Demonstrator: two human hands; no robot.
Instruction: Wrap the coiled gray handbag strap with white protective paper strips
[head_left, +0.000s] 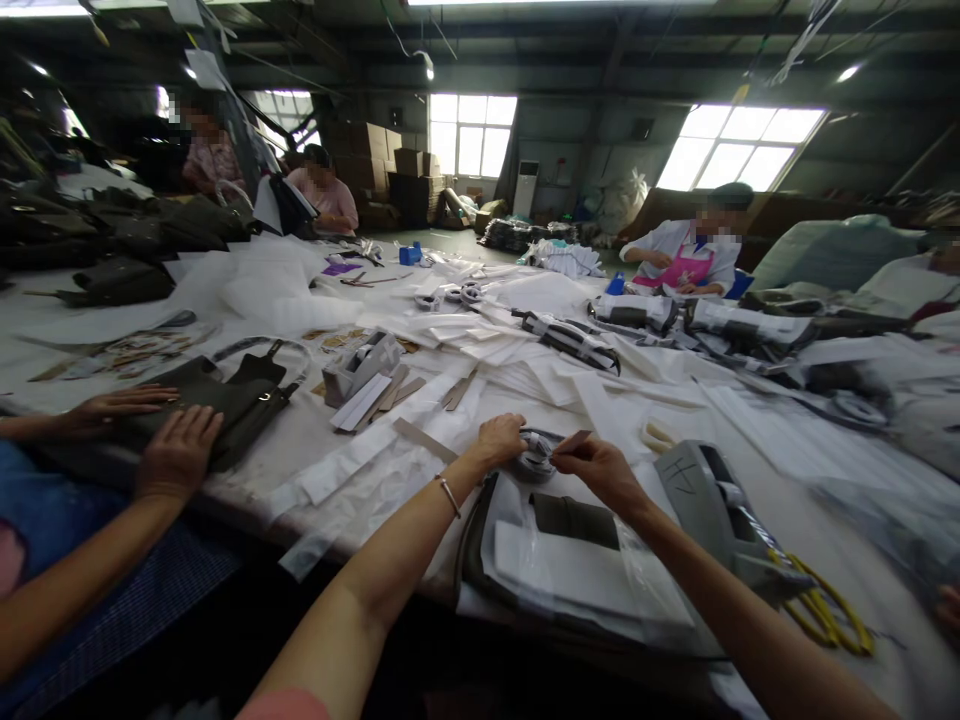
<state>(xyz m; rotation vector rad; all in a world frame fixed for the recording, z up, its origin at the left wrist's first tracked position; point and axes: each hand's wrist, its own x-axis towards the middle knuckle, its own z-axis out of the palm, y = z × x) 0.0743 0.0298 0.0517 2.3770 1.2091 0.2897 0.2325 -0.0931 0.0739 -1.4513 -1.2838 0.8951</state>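
Note:
My left hand [501,440] has its fingers closed on the near-left edge of a coiled, grey-wrapped strap [536,462]. In my right hand [598,470], pinched between thumb and fingers, is a small brown strip [573,442], close to the coil's right side. Just below both hands lies a dark olive bag [471,545], partly covered by a white sheet [555,565] and clear plastic. A dark olive flap [576,520] shows at its top. Right of my right forearm stands a grey tape dispenser [694,490] with a handwritten mark.
Yellow-handled scissors [832,615] lie by the dispenser. To the left, a co-worker's hands [176,450] press on another olive bag [247,420]. A second tape dispenser [360,370] and cardboard strips [397,395] sit mid-table. White foam sheets [517,375] spread beyond. More people work across the table.

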